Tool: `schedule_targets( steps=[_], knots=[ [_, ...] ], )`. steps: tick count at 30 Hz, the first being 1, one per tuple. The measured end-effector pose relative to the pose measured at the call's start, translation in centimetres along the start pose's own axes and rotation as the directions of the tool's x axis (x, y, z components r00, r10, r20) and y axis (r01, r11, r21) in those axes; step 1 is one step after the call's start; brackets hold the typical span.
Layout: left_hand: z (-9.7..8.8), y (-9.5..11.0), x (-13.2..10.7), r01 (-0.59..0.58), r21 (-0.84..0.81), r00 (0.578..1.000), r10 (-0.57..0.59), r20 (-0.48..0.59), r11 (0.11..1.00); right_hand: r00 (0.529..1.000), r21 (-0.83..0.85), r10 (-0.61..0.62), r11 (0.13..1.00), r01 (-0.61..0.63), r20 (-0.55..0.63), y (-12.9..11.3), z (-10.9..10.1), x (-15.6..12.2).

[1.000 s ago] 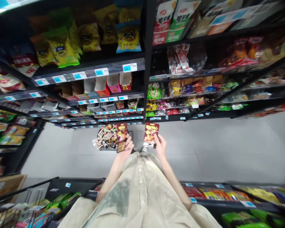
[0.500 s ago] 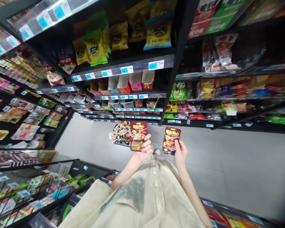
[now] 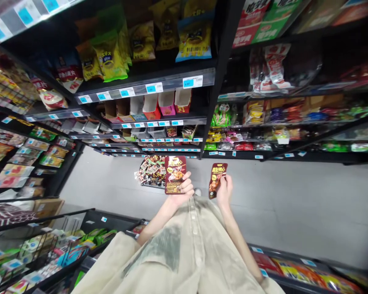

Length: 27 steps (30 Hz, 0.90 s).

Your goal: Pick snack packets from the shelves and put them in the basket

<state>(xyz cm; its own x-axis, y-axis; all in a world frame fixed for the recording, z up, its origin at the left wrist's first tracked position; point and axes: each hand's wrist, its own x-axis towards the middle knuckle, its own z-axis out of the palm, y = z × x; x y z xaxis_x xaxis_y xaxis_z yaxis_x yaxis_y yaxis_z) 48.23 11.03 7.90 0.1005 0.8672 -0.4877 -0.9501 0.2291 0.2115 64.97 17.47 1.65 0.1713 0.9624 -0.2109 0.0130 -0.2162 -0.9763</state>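
Observation:
My left hand (image 3: 184, 190) is closed around the right edge of a dark red snack packet (image 3: 174, 173), whose printed front faces me. In my right hand (image 3: 225, 191) is a second dark red snack packet (image 3: 215, 179) with similar yellow lettering, pinched at its right edge and turned partly sideways. Both packets are held up in front of my body, apart from each other. Beyond the left packet, low down, a tray of small wrapped snacks (image 3: 151, 169) is partly hidden behind it.
Black shelves ahead carry yellow snack bags (image 3: 110, 59), open cardboard boxes (image 3: 151, 107) and small colourful packs (image 3: 254, 113). Hanging packets (image 3: 37, 147) line the left side. Behind me on the left is a wire-fronted rack (image 3: 46, 245). Grey floor (image 3: 279, 192) runs between the shelves.
The right packet has turned so its front shows narrower. The left packet stays facing me, a little more upright. My view has shifted slightly to the right.

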Motion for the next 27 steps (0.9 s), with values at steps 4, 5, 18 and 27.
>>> schedule_targets(
  steps=[4, 5, 18, 27],
  knots=[
    [-0.1, 0.3, 0.3, 0.003, -0.011, 0.999, -0.003, 0.032, 1.000, 0.998, 0.136, 0.055, 0.989, -0.057, 0.015, -2.0, -0.1, -0.2],
    [-0.2, 0.4, 0.3, 0.010, -0.011, 0.999, -0.010, 0.031, 1.000, 0.987, 0.264, 0.110, 0.955, -0.137, 0.115, -2.5, -0.2, -0.3],
    [-0.6, 0.5, 1.2, 0.084, 0.000, 0.996, -0.084, -0.012, 0.996, 0.733, 0.674, 0.054, 0.350, -0.650, 0.679, -2.8, -1.5, -0.1],
    [-0.6, 0.6, 1.4, 0.099, 0.038, 0.995, -0.098, -0.019, 0.994, 0.692, 0.606, 0.051, 0.439, -0.663, 0.720, -4.1, -1.5, -0.1]
  ],
)
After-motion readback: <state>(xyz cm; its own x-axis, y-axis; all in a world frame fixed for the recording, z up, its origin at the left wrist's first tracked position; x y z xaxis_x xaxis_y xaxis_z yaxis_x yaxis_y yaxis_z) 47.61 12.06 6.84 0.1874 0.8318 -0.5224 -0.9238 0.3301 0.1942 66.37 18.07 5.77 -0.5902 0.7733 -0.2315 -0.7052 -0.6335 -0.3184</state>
